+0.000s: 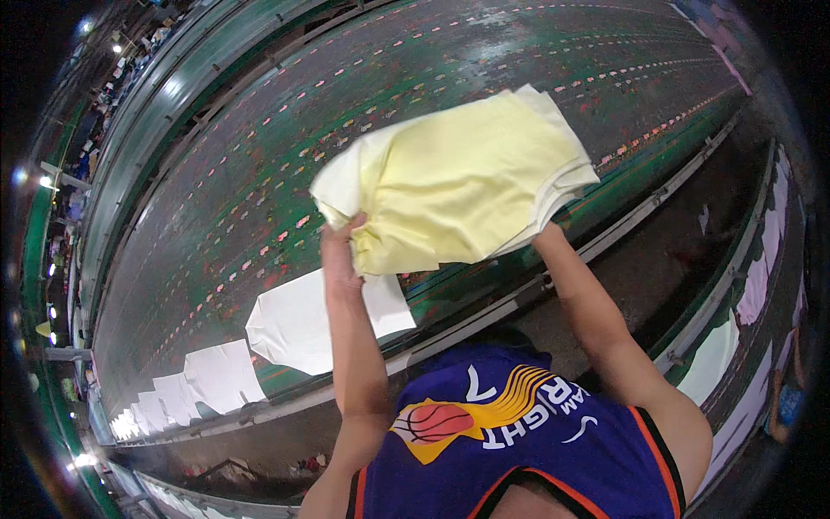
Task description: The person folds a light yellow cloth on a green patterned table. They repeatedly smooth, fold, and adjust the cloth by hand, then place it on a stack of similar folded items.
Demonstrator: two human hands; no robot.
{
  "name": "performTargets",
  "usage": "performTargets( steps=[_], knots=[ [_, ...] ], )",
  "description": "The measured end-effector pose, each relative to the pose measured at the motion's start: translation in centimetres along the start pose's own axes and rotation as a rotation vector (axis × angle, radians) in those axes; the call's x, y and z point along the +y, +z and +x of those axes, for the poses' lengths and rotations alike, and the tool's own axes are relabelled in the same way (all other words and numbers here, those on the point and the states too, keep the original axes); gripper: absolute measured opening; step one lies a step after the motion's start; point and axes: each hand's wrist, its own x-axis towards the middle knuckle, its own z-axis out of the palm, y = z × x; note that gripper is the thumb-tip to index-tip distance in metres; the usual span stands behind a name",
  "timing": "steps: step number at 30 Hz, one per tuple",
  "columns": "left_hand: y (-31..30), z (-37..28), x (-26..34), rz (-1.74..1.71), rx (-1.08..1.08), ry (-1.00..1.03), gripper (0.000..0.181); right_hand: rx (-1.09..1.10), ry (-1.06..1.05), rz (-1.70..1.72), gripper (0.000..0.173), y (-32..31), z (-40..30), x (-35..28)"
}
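A stack of cut fabric pieces (454,175), pale yellow on top with white layers at its edges, is held above a long green table (259,156). My left hand (343,243) grips the stack's near left corner, where the cloth bunches into folds. At the near right edge, my right hand (548,237) is mostly hidden under the layers, with the forearm reaching up to them. A flat white fabric piece (298,318) lies on the table behind my left forearm, partly covered by it.
More white pieces (224,376) lie in a row along the table's near edge at the left. A metal rail (622,230) borders that edge. Another table with pale fabric (710,363) stands at the right, where a person (788,402) is partly visible. Long tables continue at the far left.
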Motion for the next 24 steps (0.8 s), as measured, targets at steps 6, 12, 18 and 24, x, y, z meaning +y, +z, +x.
performTargets(
  steps=[6,12,18,24],
  knots=[
    [-4.9,2.3,-15.4,0.1,0.05,-0.216,0.049,-1.184,0.13,-0.161,0.025,-1.7,-4.1,-6.6],
    [-1.1,2.7,-12.8,0.983,-0.005,-0.103,0.072,-0.514,0.366,0.436,0.043,4.6,0.6,-4.7],
    [4.0,1.1,-12.0,0.954,-0.212,-0.167,0.06,-0.41,0.824,0.994,0.045,10.5,1.6,1.0],
    [2.3,0.6,-15.6,1.126,0.061,0.192,0.03,-0.46,0.983,1.252,0.042,10.4,1.8,0.6]
  ],
)
